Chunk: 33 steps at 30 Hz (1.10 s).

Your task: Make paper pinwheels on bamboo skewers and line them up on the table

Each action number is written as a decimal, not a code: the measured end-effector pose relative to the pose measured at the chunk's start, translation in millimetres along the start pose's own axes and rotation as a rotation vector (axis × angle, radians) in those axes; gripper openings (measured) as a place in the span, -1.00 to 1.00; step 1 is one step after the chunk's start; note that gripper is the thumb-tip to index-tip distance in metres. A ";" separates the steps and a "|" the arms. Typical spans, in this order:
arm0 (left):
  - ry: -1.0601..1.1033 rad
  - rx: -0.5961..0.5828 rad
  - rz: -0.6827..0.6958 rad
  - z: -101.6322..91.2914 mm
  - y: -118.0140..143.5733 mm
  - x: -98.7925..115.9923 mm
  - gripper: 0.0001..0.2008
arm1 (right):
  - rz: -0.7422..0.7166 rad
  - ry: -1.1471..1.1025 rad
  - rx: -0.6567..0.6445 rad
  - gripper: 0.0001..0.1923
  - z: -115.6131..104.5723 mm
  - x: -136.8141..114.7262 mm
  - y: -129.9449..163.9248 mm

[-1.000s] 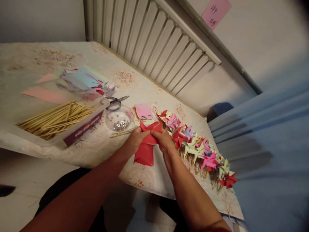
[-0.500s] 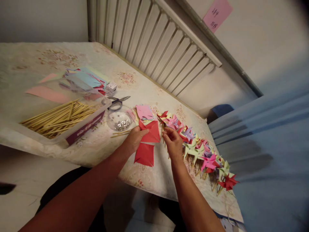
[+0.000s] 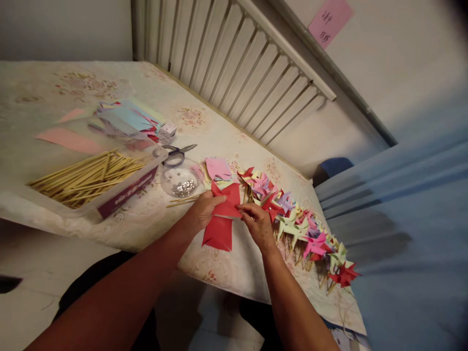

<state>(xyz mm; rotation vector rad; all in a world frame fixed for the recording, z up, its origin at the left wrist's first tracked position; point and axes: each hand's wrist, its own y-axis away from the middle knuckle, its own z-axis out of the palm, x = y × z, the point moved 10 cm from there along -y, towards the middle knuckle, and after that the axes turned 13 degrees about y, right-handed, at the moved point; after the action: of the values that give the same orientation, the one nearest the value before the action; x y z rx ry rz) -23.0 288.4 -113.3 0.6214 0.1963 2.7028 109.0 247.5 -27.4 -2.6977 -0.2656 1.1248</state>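
Note:
My left hand (image 3: 205, 207) is closed on a piece of red paper (image 3: 231, 201), its thumb pressing a folded-in corner toward the middle. At the lower right corner of that same paper, my right hand (image 3: 258, 222) is closed in a pinch on the edge. Below it, another red paper square (image 3: 218, 234) with cut corners lies flat on the table. Finished paper pinwheels (image 3: 288, 224) on sticks lie in a long row just right of my right hand. Beyond the held paper is a small stack of pink paper squares (image 3: 218, 168).
A clear plastic box of wooden sticks (image 3: 91, 178) stands at the left. Beside it are a round dish of metal fasteners (image 3: 183, 181), scissors (image 3: 177, 153), a small box (image 3: 168, 131) and coloured paper sheets (image 3: 126, 119). A radiator (image 3: 234, 63) lines the wall behind the table.
My right hand has moved left and down from beside the pinwheels to the red paper's lower right corner. My left hand keeps its hold on the paper.

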 end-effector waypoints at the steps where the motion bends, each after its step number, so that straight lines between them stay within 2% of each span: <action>1: 0.004 -0.007 -0.011 1.5 0.3 -1.0 -0.73 | -0.002 -0.002 -0.010 -0.82 0.8 -1.3 0.0; 10: -0.015 -0.118 -0.048 19.0 7.7 -3.0 -0.70 | 0.101 -0.137 -0.123 -0.84 18.3 6.0 0.2; 15: -0.075 -0.178 -0.081 21.5 8.8 -9.1 -0.75 | 0.179 -0.183 -0.160 -0.85 25.7 7.2 0.4; 18: -0.106 -0.193 -0.038 20.7 7.2 -6.9 -0.77 | 0.230 -0.221 -0.162 -0.88 30.2 9.0 0.7; 23: -0.133 -0.266 -0.026 27.6 8.8 -7.6 -0.79 | 0.244 -0.242 -0.170 -0.74 37.4 7.9 3.5; 26: -0.144 -0.293 -0.038 30.7 10.3 -9.1 -0.79 | 0.266 -0.266 -0.153 -0.65 39.4 7.0 5.1; 30: -0.162 -0.250 -0.003 25.5 7.4 -6.5 -0.77 | 0.344 -0.293 -0.078 -0.69 39.3 11.3 6.4; 33: -0.175 -0.306 -0.022 29.7 8.4 -9.6 -0.79 | 0.365 -0.303 -0.046 -0.62 40.2 11.1 6.7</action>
<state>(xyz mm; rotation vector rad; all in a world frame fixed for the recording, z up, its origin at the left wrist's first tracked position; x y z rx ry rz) -4.3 278.7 -88.8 0.7482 -0.2495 2.5655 88.4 248.6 -64.4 -2.6748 0.1692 1.6506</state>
